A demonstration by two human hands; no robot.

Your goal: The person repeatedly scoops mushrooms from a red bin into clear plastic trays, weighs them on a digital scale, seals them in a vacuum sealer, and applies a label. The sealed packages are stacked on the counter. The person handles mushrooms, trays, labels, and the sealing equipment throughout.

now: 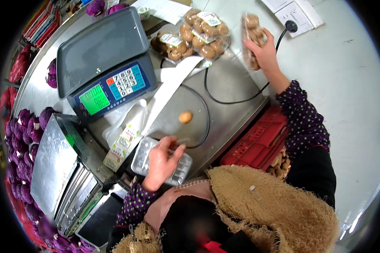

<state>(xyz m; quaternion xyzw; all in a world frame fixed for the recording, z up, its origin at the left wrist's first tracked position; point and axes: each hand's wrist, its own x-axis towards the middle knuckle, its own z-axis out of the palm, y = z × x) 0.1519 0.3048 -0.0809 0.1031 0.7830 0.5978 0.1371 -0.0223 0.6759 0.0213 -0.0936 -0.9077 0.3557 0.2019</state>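
Observation:
At the far right, my right hand (264, 49) is closed around a film-wrapped pack of brown mushrooms (252, 27), tilted on its side above the table's edge. My left hand (162, 162) is over a clear plastic tray (142, 157) at the table's near edge. Its fingers are loosely bent, with thumb and forefinger apart; whether they touch the tray is hard to see. One round brown mushroom (185, 117) lies loose on the metal table (230, 116). Several wrapped mushroom packs (202, 31) are stacked at the back.
A grey weighing scale (103, 50) with a lit green display stands at the left. A label strip (173, 88) runs beside it. A black cable (236, 102) loops over the table. Red crates (255, 139) stand below its right edge. Purple cabbages (25, 130) lie far left.

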